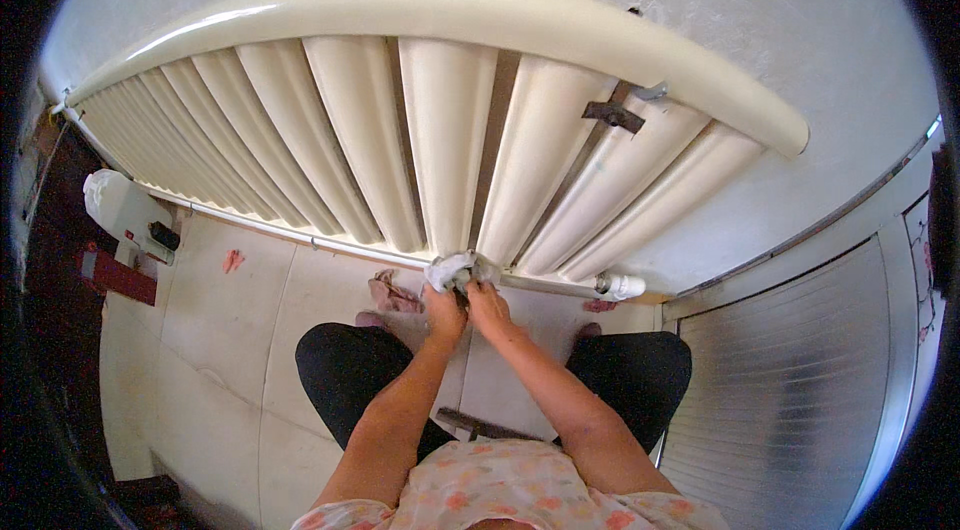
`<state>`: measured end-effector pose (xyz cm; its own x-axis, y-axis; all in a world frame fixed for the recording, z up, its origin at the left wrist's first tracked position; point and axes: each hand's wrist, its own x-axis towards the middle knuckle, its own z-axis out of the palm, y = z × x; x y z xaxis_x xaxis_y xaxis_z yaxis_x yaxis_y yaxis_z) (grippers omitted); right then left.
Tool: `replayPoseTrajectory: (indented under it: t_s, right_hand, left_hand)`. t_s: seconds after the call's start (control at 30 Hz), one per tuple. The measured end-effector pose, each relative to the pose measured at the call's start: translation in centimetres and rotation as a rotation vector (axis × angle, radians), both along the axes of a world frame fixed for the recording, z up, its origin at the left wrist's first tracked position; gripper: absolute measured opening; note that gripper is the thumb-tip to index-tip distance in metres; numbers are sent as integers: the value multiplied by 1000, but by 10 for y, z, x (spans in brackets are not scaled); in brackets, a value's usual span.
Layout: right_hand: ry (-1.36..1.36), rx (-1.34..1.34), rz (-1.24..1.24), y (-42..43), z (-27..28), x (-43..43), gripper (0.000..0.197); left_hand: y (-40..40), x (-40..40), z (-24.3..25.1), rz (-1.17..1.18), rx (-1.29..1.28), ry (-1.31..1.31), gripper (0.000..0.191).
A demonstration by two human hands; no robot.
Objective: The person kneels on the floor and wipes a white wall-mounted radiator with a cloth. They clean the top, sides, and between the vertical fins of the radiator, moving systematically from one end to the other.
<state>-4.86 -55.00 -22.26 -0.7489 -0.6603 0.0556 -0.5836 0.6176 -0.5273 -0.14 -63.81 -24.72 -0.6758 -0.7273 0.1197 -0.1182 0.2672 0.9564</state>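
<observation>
Both hands meet low in front of a cream column radiator (446,132), at the foot of its middle columns. My left hand (444,314) grips one side of a pale grey-white cloth (452,270). Close beside it, my right hand (487,305) holds the other side of the same cloth. The cloth is bunched and lies against the radiator's lower edge; the fingertips are partly hidden in its folds. On the floor just left of my left hand lies a crumpled brownish-pink cloth (394,294).
A dark bracket (613,117) sits across the right-hand columns. A white pipe fitting (621,285) projects at the lower right. A ribbed door panel (780,380) stands on the right. At left are a white plastic container (120,204) and a small orange-pink scrap (233,260) on the tiles.
</observation>
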Motion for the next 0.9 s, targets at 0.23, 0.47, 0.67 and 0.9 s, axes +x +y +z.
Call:
replayPoseTrajectory:
  t_s: [0.23, 0.47, 0.67, 0.9]
  right_hand:
    - [250, -508, 105, -3, 112, -17, 38]
    - [606, -629, 73, -24, 293, -28, 8]
    - [766, -648, 71, -29, 292, -34, 6]
    - [752, -520, 94, -23, 289, -34, 13]
  left_hand:
    - [-7, -15, 122, 122, -572, 241, 41]
    - [-50, -26, 299, 104, -841, 565, 42]
    - [-45, -30, 305, 188, -866, 526, 42]
    - [-54, -25, 286, 59, -832, 504, 37]
